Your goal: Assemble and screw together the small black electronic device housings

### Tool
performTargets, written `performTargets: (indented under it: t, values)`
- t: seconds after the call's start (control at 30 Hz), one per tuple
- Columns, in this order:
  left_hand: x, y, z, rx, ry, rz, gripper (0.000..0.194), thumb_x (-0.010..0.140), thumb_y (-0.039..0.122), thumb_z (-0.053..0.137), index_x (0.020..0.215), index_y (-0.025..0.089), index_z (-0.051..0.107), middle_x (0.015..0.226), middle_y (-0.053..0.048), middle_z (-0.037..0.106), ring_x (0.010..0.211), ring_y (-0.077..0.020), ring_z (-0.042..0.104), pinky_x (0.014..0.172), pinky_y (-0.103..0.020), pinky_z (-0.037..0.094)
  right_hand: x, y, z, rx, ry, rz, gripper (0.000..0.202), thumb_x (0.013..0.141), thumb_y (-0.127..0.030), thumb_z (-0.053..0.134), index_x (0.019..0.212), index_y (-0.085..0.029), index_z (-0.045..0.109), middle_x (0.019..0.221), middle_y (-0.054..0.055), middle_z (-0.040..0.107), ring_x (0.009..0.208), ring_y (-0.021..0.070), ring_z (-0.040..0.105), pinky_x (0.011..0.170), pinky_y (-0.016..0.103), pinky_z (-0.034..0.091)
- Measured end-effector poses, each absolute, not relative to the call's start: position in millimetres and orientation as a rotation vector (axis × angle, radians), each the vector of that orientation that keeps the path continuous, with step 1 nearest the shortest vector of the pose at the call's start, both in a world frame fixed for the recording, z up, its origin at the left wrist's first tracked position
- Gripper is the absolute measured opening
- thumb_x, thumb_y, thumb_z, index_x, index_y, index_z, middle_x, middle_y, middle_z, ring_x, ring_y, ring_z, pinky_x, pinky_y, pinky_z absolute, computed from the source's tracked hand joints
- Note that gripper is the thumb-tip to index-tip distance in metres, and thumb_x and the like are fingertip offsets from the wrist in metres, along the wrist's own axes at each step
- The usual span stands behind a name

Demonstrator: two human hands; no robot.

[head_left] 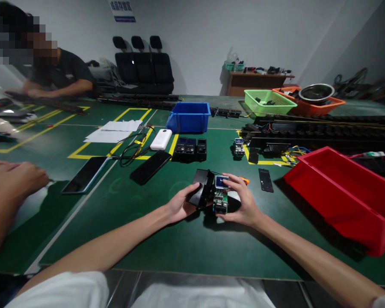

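Note:
Near the middle of the green table, my left hand [181, 205] is closed on a black plastic housing [201, 188], its thumb on the near face. Just right of it, my right hand [244, 203] grips a small green circuit board module [220, 197] with a little blue screen on top, fingers at the screen and thumb at the lower end. The housing and module are side by side, very close; whether they touch I cannot tell. Something orange [244, 180] shows behind my right fingers. A flat black plate [265, 180] lies to the right.
A red bin [340, 201] stands at right, a blue bin [192, 117] behind. Black units [190, 149], a phone [150, 167], a second phone [85, 175] and a white power bank [161, 139] lie around. Another person's hand [19, 179] rests at left; a person [70, 72] sits farther back.

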State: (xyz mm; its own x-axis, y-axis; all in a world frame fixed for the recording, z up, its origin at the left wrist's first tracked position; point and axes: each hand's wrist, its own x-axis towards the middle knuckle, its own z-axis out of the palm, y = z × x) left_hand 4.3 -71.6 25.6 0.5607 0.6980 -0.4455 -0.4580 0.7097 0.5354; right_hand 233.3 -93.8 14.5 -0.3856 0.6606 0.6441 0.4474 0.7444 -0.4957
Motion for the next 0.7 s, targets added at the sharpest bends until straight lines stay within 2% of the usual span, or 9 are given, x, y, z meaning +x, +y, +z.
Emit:
performTargets:
  t: [0.4,0.7]
  values:
    - [1.2,-65.4,26.8,0.316,0.688,0.683,0.03,0.09,0.026,0.057,0.111,0.009,0.068,0.104,-0.014,0.075,0.094,-0.0232,0.072,0.094,-0.039,0.055,229.0,-89.0,16.1,-0.899,-1.991,0.347,0.093,0.058,-0.047,0.086,0.137,-0.029,0.039,0.139,0.016,0.048,0.129,0.0381,0.05,0.099,0.059,0.049]
    - [0.4,-62.6,27.3,0.267,0.661,0.683,0.029,0.091,0.024,0.055,0.111,0.011,0.07,0.109,-0.013,0.074,0.098,-0.0233,0.071,0.092,-0.039,0.055,231.4,-85.1,14.5,-0.886,-2.04,0.381,0.101,0.061,-0.044,0.085,0.145,-0.031,0.031,0.145,0.015,0.041,0.133,0.0388,0.045,0.104,0.06,0.045]
